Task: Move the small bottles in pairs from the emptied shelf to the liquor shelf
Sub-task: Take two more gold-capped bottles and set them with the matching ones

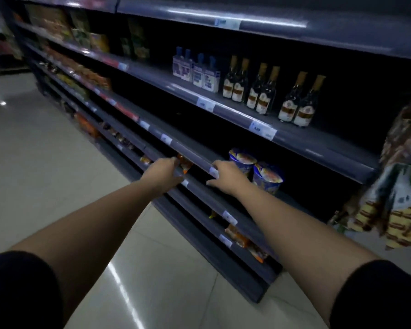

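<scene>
Our left hand (163, 173) and right hand (226, 178) are reaching under the shelf lip (192, 154). The fingers are hidden, so we cannot tell the grip. A probable small bottle (184, 165) sits at the left fingertips. The liquor shelf (233, 112) is at 1 o'clock. Risk: grabbing blind could knock the cup noodles (267, 178) just beside the right hand.

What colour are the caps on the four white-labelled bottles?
Blue; the white-labelled bottles show best in the head view.

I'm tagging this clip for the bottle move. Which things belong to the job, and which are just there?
Job: left hand, right hand, both at the lower shelf; gold-capped bottles paired on the liquor shelf.
Just there: blue-capped bottles, cup noodles, orange packets, hanging snack packs.
</scene>
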